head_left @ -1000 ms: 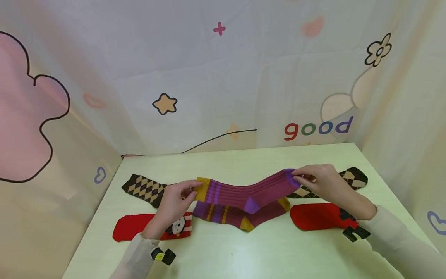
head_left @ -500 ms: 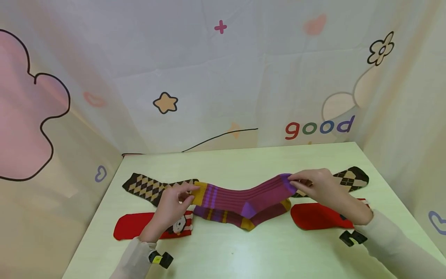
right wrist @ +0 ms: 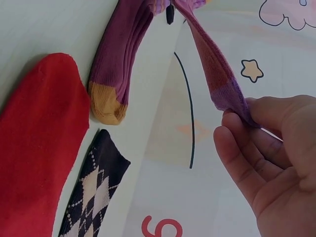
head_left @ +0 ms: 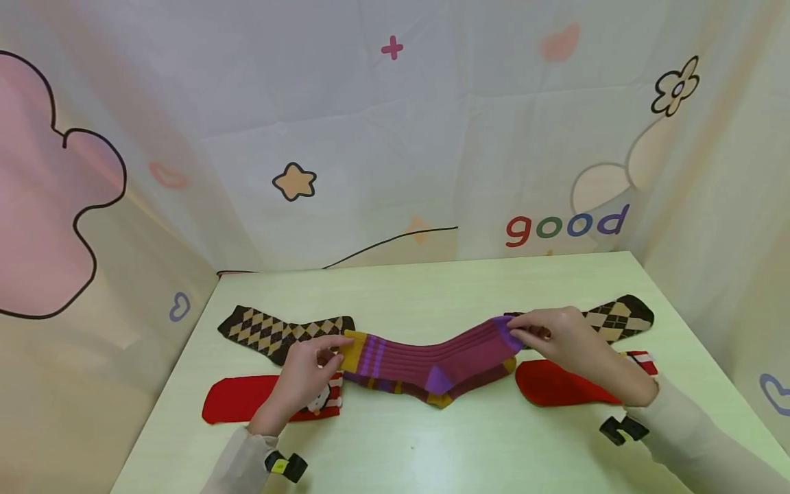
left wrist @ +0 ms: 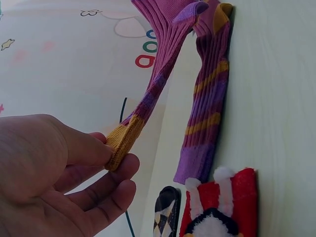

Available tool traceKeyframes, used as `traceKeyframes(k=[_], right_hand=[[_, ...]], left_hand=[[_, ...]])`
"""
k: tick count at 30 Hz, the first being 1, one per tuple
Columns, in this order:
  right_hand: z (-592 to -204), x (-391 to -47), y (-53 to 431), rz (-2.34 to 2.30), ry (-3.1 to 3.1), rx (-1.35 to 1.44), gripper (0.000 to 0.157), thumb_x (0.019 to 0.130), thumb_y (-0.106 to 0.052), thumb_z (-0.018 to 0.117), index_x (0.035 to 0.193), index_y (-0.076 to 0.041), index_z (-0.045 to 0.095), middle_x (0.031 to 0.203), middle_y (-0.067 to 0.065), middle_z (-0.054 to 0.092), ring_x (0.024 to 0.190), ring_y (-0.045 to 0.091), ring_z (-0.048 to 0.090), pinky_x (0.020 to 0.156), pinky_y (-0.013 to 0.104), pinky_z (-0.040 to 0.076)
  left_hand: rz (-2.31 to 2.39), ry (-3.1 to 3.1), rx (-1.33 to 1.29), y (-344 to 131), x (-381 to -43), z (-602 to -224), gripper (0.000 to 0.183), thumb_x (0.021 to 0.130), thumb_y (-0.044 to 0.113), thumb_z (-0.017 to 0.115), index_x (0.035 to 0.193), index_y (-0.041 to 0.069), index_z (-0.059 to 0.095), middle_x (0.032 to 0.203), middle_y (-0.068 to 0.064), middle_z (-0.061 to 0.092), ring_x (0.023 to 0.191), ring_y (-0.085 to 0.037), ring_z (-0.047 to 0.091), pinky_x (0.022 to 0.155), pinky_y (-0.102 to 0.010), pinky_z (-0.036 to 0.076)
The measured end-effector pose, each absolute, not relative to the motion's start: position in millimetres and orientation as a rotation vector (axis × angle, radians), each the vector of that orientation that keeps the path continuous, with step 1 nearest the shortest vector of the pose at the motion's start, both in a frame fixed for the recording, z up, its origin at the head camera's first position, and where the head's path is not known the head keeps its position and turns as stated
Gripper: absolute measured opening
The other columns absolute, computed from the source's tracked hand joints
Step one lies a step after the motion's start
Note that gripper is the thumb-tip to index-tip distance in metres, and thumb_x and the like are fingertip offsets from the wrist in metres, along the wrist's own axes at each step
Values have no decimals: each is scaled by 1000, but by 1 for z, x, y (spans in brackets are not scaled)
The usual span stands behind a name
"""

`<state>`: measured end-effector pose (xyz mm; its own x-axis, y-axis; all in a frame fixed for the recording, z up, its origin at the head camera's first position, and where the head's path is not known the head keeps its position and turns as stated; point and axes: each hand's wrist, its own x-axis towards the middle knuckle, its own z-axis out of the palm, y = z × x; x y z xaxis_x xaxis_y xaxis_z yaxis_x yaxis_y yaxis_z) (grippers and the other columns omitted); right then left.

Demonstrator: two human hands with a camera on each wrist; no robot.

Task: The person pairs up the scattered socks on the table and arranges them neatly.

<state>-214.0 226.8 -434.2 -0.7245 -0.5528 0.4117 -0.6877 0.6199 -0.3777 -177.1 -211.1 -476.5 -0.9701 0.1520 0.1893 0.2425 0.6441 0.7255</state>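
Observation:
Stretched between both hands is a plum ribbed sock [head_left: 407,357] with a mustard cuff and purple heel and toe. My left hand [head_left: 305,367] pinches its cuff between thumb and fingers; my right hand [head_left: 552,333] pinches the toe. Beneath it on the table lies a second plum sock [left wrist: 207,103] with mustard stripes, heel and toe and a purple cuff. In the head view the held sock covers most of that lower one. Both wrist views show the held sock raised above the table, its middle sagging.
On the left lie an argyle sock [head_left: 262,333] and a red sock [head_left: 237,398] with a fuzzy character near its cuff. Another argyle sock [head_left: 617,319] and red sock [head_left: 555,383] lie on the right, partly behind the right arm. A printed curtain [head_left: 370,137] surrounds the table [head_left: 407,460].
Both hands have come down and slightly toward the near side with the held sock, which now overlaps more of the sock beneath. The left argyle sock's cuff has come into view.

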Motion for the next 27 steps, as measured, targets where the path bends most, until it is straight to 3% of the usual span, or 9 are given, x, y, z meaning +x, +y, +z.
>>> traceKeyframes(k=[10, 19, 27], right_hand=[[-445, -213, 225, 807, -2543, 1042, 22, 80, 7, 82, 99, -4, 79, 91, 6, 78, 72, 8, 71, 63, 18, 57], [-454, -214, 224, 791, -2452, 1096, 24, 78, 6, 84, 96, -9, 78, 90, 1, 76, 70, 3, 65, 60, 22, 58], [-460, -215, 225, 785, -2467, 1094, 22, 79, 4, 84, 97, -8, 79, 87, 1, 75, 64, -5, 52, 55, 15, 49]], left_hand=[[-1233, -2753, -373, -211, -174, -485, 32, 90, -5, 74, 117, 12, 77, 111, -4, 74, 71, -11, 62, 58, -23, 53], [-1228, -2760, -409, -211, -174, -489, 31, 90, -4, 74, 118, 11, 77, 99, -3, 74, 64, -10, 55, 54, -23, 49], [-1225, -2780, -396, -205, -175, -493, 31, 90, -4, 75, 118, 10, 76, 107, -4, 73, 67, -11, 57, 54, -23, 52]])
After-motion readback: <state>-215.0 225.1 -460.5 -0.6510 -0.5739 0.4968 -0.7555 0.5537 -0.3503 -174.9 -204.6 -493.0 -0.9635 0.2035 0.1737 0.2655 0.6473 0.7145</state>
